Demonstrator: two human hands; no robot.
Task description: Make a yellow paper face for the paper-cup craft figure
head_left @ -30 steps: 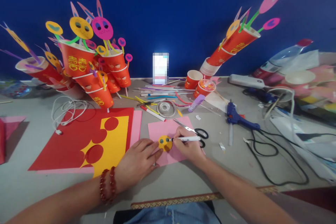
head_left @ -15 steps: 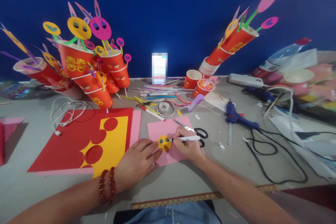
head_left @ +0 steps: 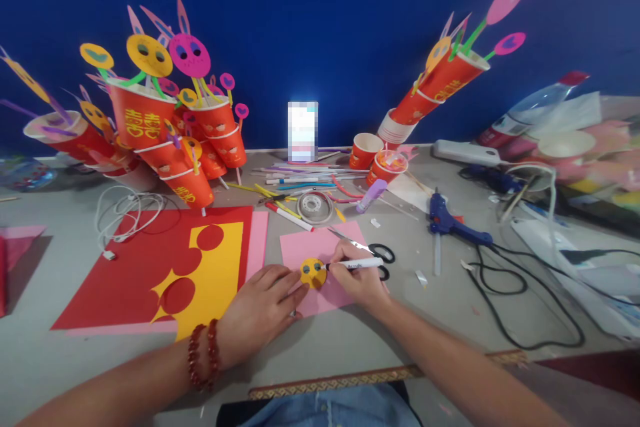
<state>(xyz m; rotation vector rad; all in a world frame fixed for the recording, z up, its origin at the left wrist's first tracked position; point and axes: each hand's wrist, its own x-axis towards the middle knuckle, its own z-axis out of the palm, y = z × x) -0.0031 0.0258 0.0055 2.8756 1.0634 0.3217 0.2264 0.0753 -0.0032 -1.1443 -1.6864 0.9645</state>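
Note:
On a pink paper sheet [head_left: 293,250] lies a small yellow paper circle [head_left: 314,282] with two dark eye shapes on it. My left hand [head_left: 265,297] presses the circle's left edge down with its fingertips, fingers bent and close together. A small pale tip of something pokes out below those fingers, too little to name. My right hand [head_left: 361,280] grips a white marker pen [head_left: 357,264], its tip at the circle's right eye. Just behind the right hand lie scissors [head_left: 384,253] with black handles, partly covered by the hand.
Left lie red card [head_left: 120,267] and cut yellow paper [head_left: 225,267]. Decorated red paper cups [head_left: 143,113] stand behind. A tape roll [head_left: 315,207], glue stick [head_left: 373,196] and several pens lie mid-table. Right are a blue glue gun [head_left: 453,223] with looping cord and a power strip [head_left: 465,152].
The marker has tilted slightly flatter, its tip staying by the right eye. My left hand keeps its place on the circle. The whole view has shifted very slightly.

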